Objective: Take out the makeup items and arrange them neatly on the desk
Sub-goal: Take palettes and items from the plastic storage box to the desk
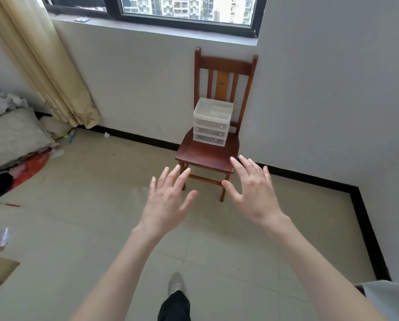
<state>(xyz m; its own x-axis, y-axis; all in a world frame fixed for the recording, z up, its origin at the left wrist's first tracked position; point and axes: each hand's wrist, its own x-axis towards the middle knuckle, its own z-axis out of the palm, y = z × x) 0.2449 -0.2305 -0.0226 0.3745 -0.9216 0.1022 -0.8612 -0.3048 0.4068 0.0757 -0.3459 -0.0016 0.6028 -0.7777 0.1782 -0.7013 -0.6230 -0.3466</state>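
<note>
Head view: left hand point(168, 200) and right hand point(254, 193) spread fingers, holding nothing, short of the chair point(207, 156) bearing a drawer organizer point(211, 122), its contents unclear.

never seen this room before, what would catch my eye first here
Two open hands, left hand and right hand, reach forward in the middle, holding nothing. Beyond them a wooden chair stands against the white wall under the window, with a white drawer box on its seat.
</note>
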